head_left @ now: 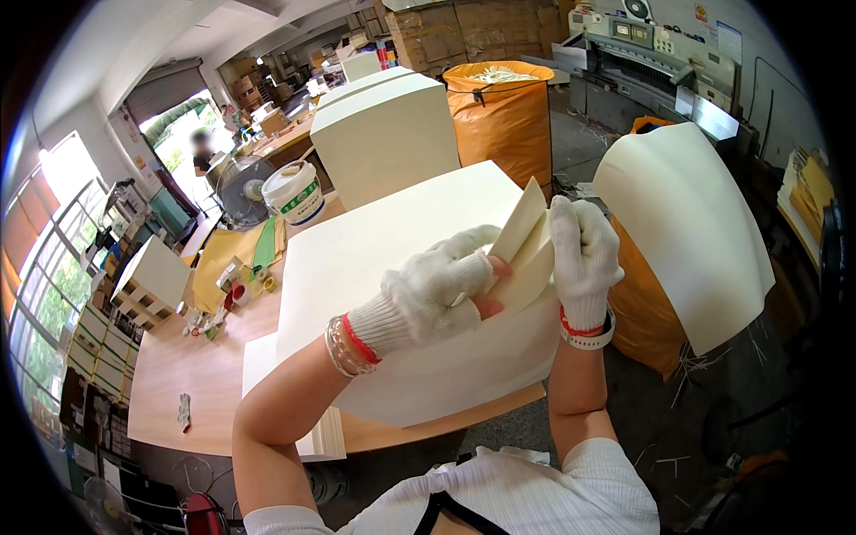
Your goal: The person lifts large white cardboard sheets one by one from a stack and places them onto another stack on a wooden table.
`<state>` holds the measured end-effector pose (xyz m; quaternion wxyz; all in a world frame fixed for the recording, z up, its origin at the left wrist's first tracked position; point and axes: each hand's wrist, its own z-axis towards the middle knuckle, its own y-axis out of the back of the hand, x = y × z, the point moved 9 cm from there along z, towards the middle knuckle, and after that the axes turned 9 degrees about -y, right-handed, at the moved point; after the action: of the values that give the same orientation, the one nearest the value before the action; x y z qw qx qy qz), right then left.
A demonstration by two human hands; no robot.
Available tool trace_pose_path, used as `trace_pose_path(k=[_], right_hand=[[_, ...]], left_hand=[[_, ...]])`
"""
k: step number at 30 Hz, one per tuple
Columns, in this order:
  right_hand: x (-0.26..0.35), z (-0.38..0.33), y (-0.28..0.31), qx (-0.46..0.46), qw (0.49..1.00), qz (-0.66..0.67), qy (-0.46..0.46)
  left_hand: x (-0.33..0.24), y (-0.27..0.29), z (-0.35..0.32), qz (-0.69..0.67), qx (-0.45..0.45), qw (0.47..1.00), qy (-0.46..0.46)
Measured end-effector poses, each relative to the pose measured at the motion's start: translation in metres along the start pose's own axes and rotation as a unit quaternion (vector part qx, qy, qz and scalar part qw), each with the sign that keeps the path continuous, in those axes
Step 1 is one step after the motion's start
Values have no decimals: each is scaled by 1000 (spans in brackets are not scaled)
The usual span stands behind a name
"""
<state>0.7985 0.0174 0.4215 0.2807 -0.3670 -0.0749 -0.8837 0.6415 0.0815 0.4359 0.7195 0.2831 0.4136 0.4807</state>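
My left hand (432, 290), in a white knit glove with bare fingertips, is closed on cream paper sheets (526, 254), thumb and fingers pinching them. The held part is bent up over the right side of a tall stack of large cream paper (383, 223) on the table. My right hand (584, 259), also gloved, is closed at the right edge of the same bent sheets. Its fingertips are curled in, and the exact grip is partly hidden. Bracelets circle my left wrist and a pale watch my right.
A wooden table (178, 383) extends left, with small jars, yellow and green paper, and a white bucket (294, 192). Another cream stack (388, 134) stands behind. An orange bag (504, 125) holds paper strips. At right, a large curved cream sheet (682, 232) rests over another orange bag (637, 312).
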Motion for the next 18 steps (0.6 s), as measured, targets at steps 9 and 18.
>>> trace_pose_path(k=[9,18], right_hand=[[1,-2,3,-1,1000,14,-10],[-4,-1,0,9,1000,-8,-15]], left_hand=[[4,0,-2,37,-33,999,-6],[3,-2,-2,16,-5,1000,1]])
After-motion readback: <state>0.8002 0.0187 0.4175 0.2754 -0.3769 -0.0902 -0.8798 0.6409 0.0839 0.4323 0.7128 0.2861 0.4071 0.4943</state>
